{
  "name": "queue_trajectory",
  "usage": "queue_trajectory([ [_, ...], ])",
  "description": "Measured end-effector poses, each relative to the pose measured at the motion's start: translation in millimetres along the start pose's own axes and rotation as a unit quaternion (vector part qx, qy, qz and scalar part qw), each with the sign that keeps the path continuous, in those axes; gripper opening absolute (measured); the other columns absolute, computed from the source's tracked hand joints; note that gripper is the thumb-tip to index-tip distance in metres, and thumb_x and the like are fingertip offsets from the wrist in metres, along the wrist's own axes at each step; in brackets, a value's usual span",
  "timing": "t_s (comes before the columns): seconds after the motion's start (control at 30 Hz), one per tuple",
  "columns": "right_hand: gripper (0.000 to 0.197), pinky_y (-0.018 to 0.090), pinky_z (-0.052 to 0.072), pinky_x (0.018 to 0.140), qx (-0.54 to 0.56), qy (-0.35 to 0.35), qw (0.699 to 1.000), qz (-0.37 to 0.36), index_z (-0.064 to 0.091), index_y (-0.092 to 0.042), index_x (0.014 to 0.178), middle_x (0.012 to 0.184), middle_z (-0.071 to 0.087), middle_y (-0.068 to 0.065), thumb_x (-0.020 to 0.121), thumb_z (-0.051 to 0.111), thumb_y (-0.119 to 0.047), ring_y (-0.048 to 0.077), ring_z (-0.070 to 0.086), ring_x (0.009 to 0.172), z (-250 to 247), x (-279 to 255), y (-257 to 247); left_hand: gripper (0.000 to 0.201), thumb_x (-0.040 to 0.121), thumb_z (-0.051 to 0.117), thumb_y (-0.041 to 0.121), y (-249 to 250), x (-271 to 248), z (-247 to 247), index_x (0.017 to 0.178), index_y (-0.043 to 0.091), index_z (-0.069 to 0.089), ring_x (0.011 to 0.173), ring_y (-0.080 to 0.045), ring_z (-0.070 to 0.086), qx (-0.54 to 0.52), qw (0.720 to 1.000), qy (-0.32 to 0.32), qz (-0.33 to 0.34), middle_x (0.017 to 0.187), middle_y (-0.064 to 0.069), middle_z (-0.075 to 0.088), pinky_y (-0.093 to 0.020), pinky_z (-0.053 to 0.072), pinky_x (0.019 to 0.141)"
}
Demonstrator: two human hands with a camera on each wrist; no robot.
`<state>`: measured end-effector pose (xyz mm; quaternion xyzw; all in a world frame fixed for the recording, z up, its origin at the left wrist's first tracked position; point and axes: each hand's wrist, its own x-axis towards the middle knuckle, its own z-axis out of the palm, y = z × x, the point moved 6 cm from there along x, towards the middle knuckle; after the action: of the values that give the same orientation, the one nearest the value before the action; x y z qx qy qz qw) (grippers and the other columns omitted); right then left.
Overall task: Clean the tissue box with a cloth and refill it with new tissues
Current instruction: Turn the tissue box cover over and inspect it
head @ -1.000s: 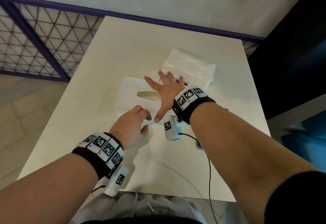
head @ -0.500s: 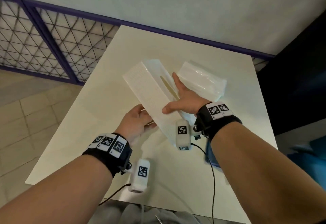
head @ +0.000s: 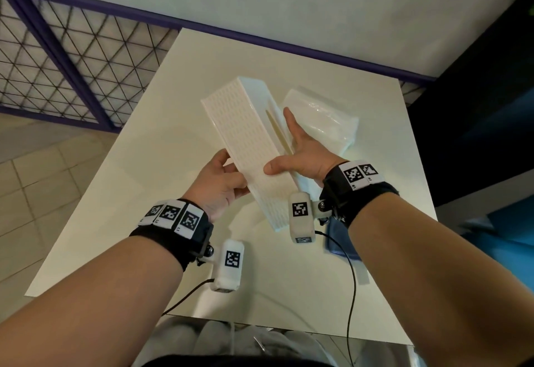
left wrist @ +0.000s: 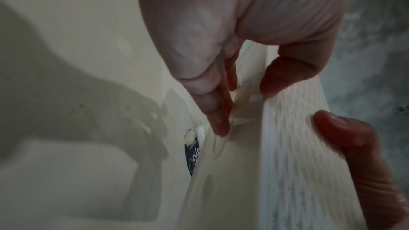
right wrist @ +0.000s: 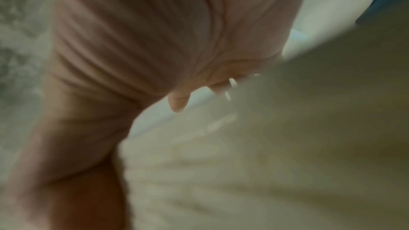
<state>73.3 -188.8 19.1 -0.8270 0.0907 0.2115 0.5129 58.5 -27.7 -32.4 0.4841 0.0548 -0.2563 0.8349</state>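
Observation:
Both hands hold the white perforated tissue box (head: 248, 141) up off the table, tilted on its long edge. Its slot face is turned to the right. My left hand (head: 231, 176) grips the box's near left side. In the left wrist view its thumb and fingers (left wrist: 219, 121) pinch the box (left wrist: 294, 146). My right hand (head: 291, 150) has its thumb on the ribbed side and its fingers along the slot face. A plastic-wrapped pack of new tissues (head: 320, 118) lies behind the box. A blue cloth (head: 338, 239) lies under my right wrist, mostly hidden.
The white table (head: 161, 147) has bare surface to the left and at the near edge. A purple-framed wire fence (head: 57, 57) stands beyond its left side and a pale wall behind. Cables hang from both wrist cameras.
A second ago the box lay flat on the table under my reaching hands. Both hands took hold of it, lifted it and turned it onto its edge.

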Motion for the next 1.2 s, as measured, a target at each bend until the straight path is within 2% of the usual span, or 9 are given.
queue_trajectory([
  [0.17,0.126,0.045,0.032,0.113,0.012,-0.002,1.000,-0.002,0.005,-0.059,0.140,0.154,0.029,-0.008,0.046,0.086,-0.038,0.015,0.028,0.140,0.7,-7.3,-1.9,0.078,0.066,0.069,-0.008,4.3,-2.7,-0.4,0.135,0.017,0.044,0.100,-0.032,0.067,-0.015,0.998,-0.060,-0.003,0.106,-0.018,0.069,-0.045,0.056,0.086],
  [0.27,0.120,0.042,0.030,0.115,0.030,-0.007,0.999,-0.016,0.013,-0.059,0.140,0.155,0.026,-0.011,0.046,0.084,-0.035,0.016,0.023,0.142,1.8,-13.4,-0.9,0.100,0.047,0.093,0.008,4.9,-2.4,-2.4,0.135,0.017,0.045,0.098,-0.032,0.068,-0.004,0.997,-0.077,-0.005,0.103,-0.019,0.070,-0.041,0.058,0.080],
  [0.47,0.113,0.048,0.035,0.112,0.051,-0.011,0.999,-0.009,0.023,-0.069,0.129,0.152,0.035,-0.005,0.042,0.086,-0.033,0.021,0.033,0.139,6.7,-16.9,5.2,0.109,0.035,0.097,0.015,6.2,-2.7,-0.3,0.132,0.021,0.048,0.085,-0.026,0.072,-0.013,0.996,-0.090,0.000,0.092,-0.014,0.073,-0.034,0.058,0.068],
  [0.57,0.114,0.048,0.036,0.111,0.056,-0.013,0.998,-0.008,0.023,-0.067,0.130,0.152,0.035,-0.008,0.042,0.086,-0.031,0.021,0.033,0.139,6.0,-18.2,6.9,0.110,0.035,0.096,0.014,3.9,-1.3,0.8,0.133,0.022,0.048,0.088,-0.028,0.071,-0.012,0.995,-0.099,-0.004,0.096,-0.014,0.073,-0.038,0.058,0.070],
  [0.73,0.116,0.048,0.034,0.112,0.048,-0.020,0.999,-0.008,0.020,-0.066,0.133,0.152,0.033,-0.011,0.043,0.085,-0.032,0.019,0.030,0.140,8.1,-20.6,8.8,0.100,0.039,0.093,0.007,-0.1,-1.6,0.8,0.128,0.024,0.052,0.088,-0.027,0.071,-0.010,0.993,-0.120,-0.009,0.095,-0.012,0.073,-0.036,0.058,0.068],
  [0.9,0.118,0.041,0.025,0.117,0.041,-0.017,0.999,-0.012,0.013,-0.054,0.144,0.155,0.022,-0.014,0.053,0.082,-0.023,0.014,0.019,0.143,8.4,-24.6,11.4,0.072,0.058,0.055,-0.015,-3.9,-3.9,-0.1,0.117,0.026,0.056,0.078,-0.022,0.072,-0.005,0.995,-0.095,-0.013,0.083,-0.008,0.074,-0.033,0.058,0.063],
  [1.0,0.117,0.040,0.026,0.116,0.032,-0.020,0.999,-0.012,0.012,-0.055,0.143,0.155,0.025,-0.011,0.056,0.082,-0.019,0.016,0.023,0.141,9.9,-25.6,13.8,0.072,0.058,0.049,-0.016,-3.1,-6.7,0.3,0.116,0.027,0.055,0.073,-0.021,0.072,0.003,0.996,-0.085,-0.022,0.079,-0.007,0.073,-0.032,0.058,0.058],
  [1.1,0.118,0.039,0.029,0.115,0.026,-0.023,0.999,-0.013,0.013,-0.054,0.143,0.152,0.029,-0.012,0.055,0.083,-0.019,0.011,0.027,0.135,11.8,-25.9,14.4,0.079,0.054,0.049,-0.016,-4.0,-6.5,-1.7,0.115,0.034,0.054,0.076,-0.023,0.068,0.011,0.997,-0.064,-0.033,0.086,-0.007,0.069,-0.032,0.055,0.058],
  [1.2,0.119,0.039,0.028,0.116,0.016,-0.022,0.999,-0.022,0.012,-0.049,0.146,0.141,0.030,-0.018,0.057,0.084,-0.016,0.008,0.026,0.134,12.7,-26.5,14.5,0.083,0.048,0.045,-0.018,-1.9,-6.2,0.6,0.109,0.037,0.054,0.056,-0.016,0.059,0.006,0.998,-0.044,-0.049,0.083,-0.005,0.057,-0.023,0.047,0.046],
])
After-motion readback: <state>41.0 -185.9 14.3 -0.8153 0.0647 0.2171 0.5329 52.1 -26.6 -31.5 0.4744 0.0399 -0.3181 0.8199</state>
